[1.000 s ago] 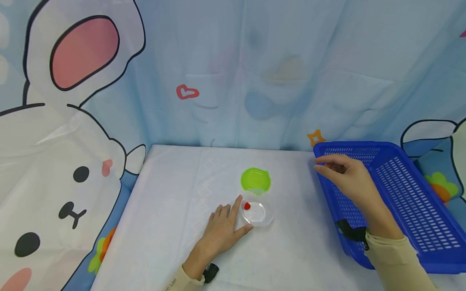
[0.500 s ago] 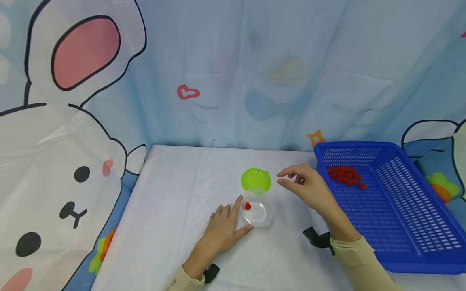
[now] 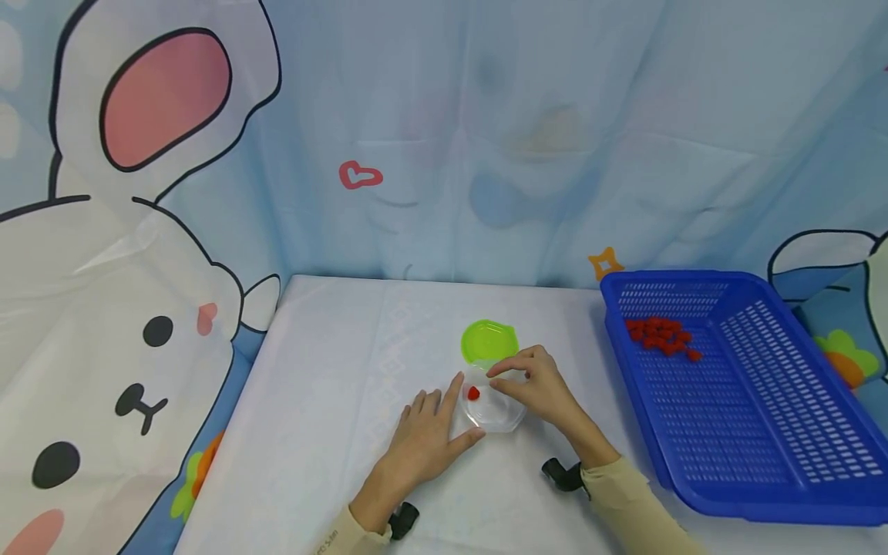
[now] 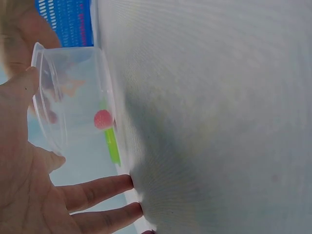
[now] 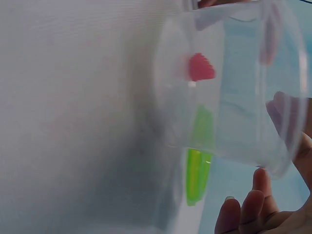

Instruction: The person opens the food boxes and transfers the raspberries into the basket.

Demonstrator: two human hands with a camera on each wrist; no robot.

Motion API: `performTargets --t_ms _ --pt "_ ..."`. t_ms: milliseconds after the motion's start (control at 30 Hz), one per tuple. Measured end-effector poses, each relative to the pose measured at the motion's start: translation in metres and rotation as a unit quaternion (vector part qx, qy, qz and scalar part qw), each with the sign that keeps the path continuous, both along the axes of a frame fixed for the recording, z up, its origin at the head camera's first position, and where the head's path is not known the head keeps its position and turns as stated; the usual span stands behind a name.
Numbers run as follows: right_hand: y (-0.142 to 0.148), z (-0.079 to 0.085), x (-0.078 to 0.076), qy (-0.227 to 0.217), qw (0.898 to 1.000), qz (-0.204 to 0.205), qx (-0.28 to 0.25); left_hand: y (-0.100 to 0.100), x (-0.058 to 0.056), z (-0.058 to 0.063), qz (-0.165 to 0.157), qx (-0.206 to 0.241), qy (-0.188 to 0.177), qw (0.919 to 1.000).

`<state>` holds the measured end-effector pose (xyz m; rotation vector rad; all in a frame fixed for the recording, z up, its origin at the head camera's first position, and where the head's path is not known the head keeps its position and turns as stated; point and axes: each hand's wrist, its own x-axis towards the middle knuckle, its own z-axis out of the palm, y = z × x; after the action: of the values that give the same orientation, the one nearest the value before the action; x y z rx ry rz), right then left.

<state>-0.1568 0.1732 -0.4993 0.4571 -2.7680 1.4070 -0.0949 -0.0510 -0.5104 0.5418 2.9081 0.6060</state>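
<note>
A clear plastic cup (image 3: 501, 412) stands upright on the white-covered table, with one red raspberry (image 3: 474, 393) on its bottom. My left hand (image 3: 419, 447) lies along the cup's near-left side; its thumb and index finger are spread straight against it, while other fingertips touch the cloth. Over the cup's right rim is my right hand (image 3: 537, 383), thumb and index tips drawn together. Through the cup wall in the left wrist view, a dark pink blur at those tips looks like another raspberry (image 4: 51, 117); the fingers mostly hide it. Just behind the cup lies a shallow lime-green lid (image 3: 489, 339).
A blue perforated basket (image 3: 735, 432) stands at the table's right, holding a cluster of red raspberries (image 3: 662, 335) in its far left corner. Behind the table hangs a blue cartoon-printed curtain (image 3: 430, 92).
My right hand has travelled left and down from above the basket to the cup's rim, its fingertips still drawn together. The left hand and cup have stayed in place.
</note>
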Motion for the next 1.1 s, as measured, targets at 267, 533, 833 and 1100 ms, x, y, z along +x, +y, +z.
performTargets --t_ms 267,533,833,1100 --pt "-0.012 -0.013 -0.003 0.026 0.996 0.018 0.085 0.0 0.001 0.001 -0.006 0.001 0.008 0.9999" --pt "-0.021 -0.013 -0.004 0.01 0.99 0.018 0.14 0.0 0.001 0.001 -0.009 0.003 0.016 0.9998" --pt "-0.027 -0.009 -0.005 -0.013 0.984 0.01 0.179 0.0 0.0 0.001 -0.003 0.002 0.011 0.9999" --pt "-0.027 -0.011 -0.007 -0.025 0.984 0.013 0.173 -0.001 0.0 0.0 -0.003 0.002 0.01 0.9999"
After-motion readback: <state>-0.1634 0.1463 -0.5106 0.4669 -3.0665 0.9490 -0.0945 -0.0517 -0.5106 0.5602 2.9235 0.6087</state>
